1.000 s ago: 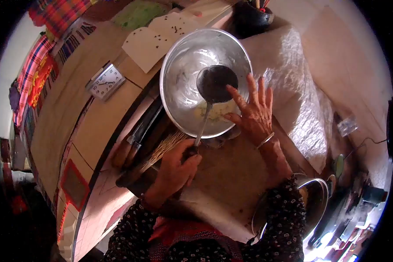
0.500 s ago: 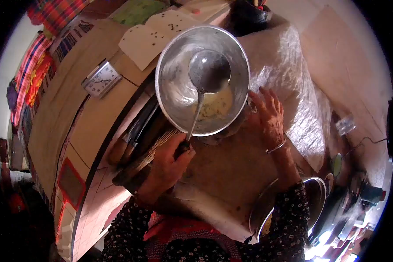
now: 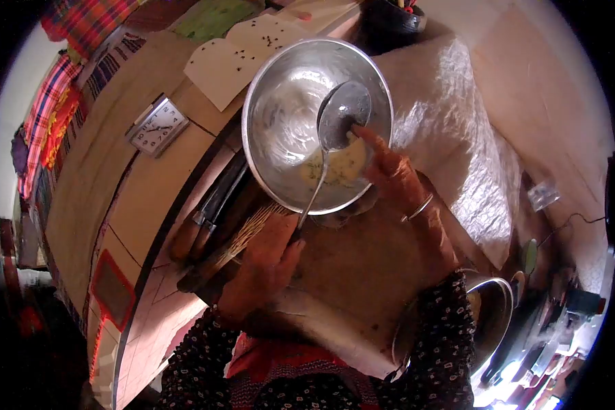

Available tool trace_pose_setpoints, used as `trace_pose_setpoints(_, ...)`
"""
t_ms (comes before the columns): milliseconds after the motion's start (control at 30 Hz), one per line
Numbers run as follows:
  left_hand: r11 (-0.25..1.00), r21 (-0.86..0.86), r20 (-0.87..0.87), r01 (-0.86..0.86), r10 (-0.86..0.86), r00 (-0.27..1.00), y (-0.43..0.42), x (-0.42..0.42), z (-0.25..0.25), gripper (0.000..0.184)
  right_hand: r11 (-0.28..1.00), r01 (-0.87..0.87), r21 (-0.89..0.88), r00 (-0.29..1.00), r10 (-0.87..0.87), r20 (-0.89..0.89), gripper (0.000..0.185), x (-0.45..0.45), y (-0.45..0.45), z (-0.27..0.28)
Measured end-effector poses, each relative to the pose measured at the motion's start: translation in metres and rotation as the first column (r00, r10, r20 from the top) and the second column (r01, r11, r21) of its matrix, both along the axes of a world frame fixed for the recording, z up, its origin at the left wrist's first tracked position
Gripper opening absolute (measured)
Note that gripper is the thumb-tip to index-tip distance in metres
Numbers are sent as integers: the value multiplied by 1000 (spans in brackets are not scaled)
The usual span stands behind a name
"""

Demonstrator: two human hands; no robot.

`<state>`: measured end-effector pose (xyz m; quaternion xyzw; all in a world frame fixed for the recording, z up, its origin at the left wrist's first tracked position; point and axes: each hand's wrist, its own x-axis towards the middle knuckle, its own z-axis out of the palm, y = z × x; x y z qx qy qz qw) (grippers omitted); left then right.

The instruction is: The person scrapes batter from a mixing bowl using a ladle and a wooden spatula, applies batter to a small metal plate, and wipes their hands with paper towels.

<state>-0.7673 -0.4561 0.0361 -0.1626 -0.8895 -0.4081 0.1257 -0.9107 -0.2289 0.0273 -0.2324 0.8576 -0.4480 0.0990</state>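
Observation:
A large metal bowl (image 3: 273,109) has a little pale yellow, speckled liquid (image 3: 342,165) at its bottom. My left hand (image 3: 263,260) is wrapped round the handle of a metal ladle (image 3: 345,109), whose round head hangs over the bowl, tilted. Over the bowl's right rim reaches my right hand (image 3: 389,167), a bangle at its wrist. Its index finger is stretched out and touches the lower right part of the ladle head; the other fingers are partly curled and hold nothing that I can see.
A clock (image 3: 158,126) stands on the ledge at the left, near white paper (image 3: 219,68) with small dark bits. Tongs (image 3: 215,205) and a straw brush (image 3: 253,229) lie left of the bowl. A metal pot (image 3: 502,307) is at lower right, a shiny sack (image 3: 451,137) beyond my right hand.
My right hand has moved off the ladle, then back up and left to touch its head. The ladle head has shifted right and tilted since the last frame.

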Motion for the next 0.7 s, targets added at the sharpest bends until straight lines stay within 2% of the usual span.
trace_pose_setpoints(133,1000,-28,-33,-5,4,999,-1,0,-6,36,998,-13,-61,991,21,133,60,4,-7,-12)
trace_pose_setpoints(167,1000,-28,-21,-5,4,1000,0,0,-6,37,963,6,-269,971,59,233,57,8,-13,-12)
trace_pose_setpoints(233,999,-50,-27,-7,6,1000,0,-1,-10,37,886,48,-460,940,117,322,54,10,-13,-7)
trace_pose_setpoints(300,998,-68,-31,-13,11,999,1,-2,-11,38,939,-2,-345,865,175,471,48,8,-6,4)
trace_pose_setpoints(333,995,-94,-62,-22,16,998,1,-3,-11,38,939,-5,-344,863,177,473,48,9,-7,3)
trace_pose_setpoints(400,992,-119,-93,-30,19,996,0,-5,-11,38,926,93,-366,905,75,419,45,15,-8,2)
trace_pose_setpoints(500,993,-119,-81,-7,-3,997,0,-6,-12,39,895,124,-429,936,39,351,44,5,-12,-1)
trace_pose_setpoints(633,985,-171,-128,1,-23,991,0,-6,-8,40,901,88,-426,966,26,256,47,0,-20,-10)
trace_pose_setpoints(700,986,-168,-147,0,-25,989,0,-5,-9,41,822,271,-501,840,51,539,46,8,-26,1)
